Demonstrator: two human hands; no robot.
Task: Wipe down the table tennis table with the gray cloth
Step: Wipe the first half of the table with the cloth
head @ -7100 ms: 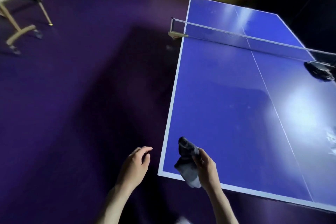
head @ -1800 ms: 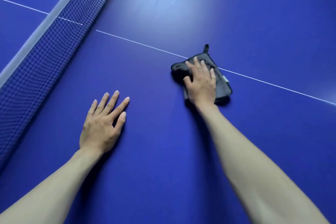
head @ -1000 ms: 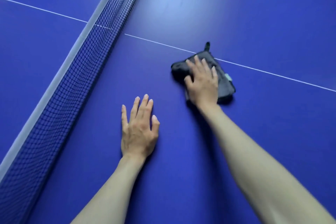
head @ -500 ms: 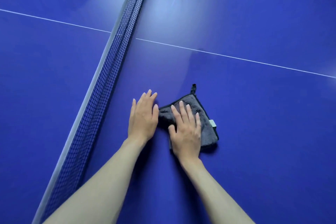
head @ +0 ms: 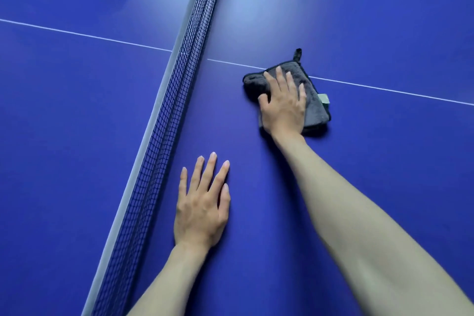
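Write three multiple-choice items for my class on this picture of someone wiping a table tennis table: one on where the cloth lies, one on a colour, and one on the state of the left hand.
1. Where does the gray cloth lie?
A. Over the net's top edge
B. On the table, on the white centre line, to the right of the net
C. On the floor

2. What colour is the table tennis table?
A. Green
B. Red
C. Blue

3. What is the left hand doing?
A. Resting flat on the table, fingers straight
B. Gripping the net
C. Lifting the cloth

Answers:
1 B, the cloth covers part of the white centre line, and the net is to its left.
2 C, the whole playing surface is blue.
3 A, the palm lies on bare table beside the net, while the right hand presses the cloth.
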